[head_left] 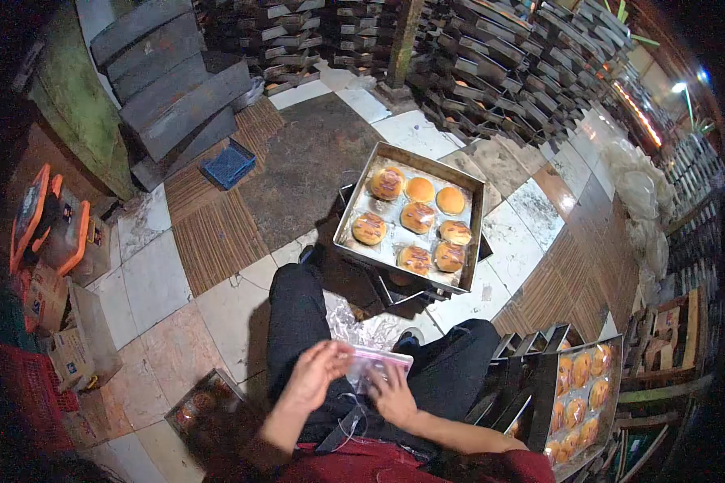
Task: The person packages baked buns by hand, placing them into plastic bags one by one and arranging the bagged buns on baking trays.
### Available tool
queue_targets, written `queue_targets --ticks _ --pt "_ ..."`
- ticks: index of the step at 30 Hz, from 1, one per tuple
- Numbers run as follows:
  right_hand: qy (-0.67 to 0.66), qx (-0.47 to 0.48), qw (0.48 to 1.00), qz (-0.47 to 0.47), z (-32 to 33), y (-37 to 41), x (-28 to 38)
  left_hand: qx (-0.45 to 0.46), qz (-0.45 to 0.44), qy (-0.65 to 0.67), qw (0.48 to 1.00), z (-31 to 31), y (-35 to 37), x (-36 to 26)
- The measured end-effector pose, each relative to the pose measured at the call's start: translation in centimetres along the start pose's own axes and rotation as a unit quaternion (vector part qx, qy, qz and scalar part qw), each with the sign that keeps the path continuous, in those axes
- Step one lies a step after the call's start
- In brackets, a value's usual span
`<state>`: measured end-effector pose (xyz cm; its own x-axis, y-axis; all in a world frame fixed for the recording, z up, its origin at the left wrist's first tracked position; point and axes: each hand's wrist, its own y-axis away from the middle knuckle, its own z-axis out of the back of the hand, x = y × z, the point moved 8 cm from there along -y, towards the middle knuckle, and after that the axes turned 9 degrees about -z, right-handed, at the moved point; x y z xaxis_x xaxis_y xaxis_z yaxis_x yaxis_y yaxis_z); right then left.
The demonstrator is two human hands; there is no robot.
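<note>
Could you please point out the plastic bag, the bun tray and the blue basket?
plastic bag (383, 354): head view, pink top strip.
bun tray (354, 200): head view, left wall.
blue basket (229, 163): head view, centre.

Tray (353, 203) w/ buns (418, 217) in it: floor centre, ahead of knees. 2nd tray (618, 378) near right. Boxes (72, 354) far left, tray stacks (524, 72) behind. Bag (379, 361) over lap.

My left hand (318, 372) and right hand (392, 394) hold a clear bag (374, 361) over my lap; ahead, a tray (353, 205) carries buns (418, 217).
</note>
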<state>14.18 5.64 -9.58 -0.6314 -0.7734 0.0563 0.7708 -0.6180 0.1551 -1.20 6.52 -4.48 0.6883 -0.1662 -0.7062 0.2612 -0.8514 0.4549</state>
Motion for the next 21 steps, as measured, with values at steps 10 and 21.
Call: queue_targets --ticks 10,21 --pt "-0.075 0.048 0.994 0.058 2.1 -1.3 1.1 -0.03 0.021 0.006 0.999 0.7 0.7 1.6" --pt "-0.296 0.052 0.924 -0.236 3.7 -1.4 -3.4 -0.062 0.046 0.032 0.997 3.0 -0.5 2.9"
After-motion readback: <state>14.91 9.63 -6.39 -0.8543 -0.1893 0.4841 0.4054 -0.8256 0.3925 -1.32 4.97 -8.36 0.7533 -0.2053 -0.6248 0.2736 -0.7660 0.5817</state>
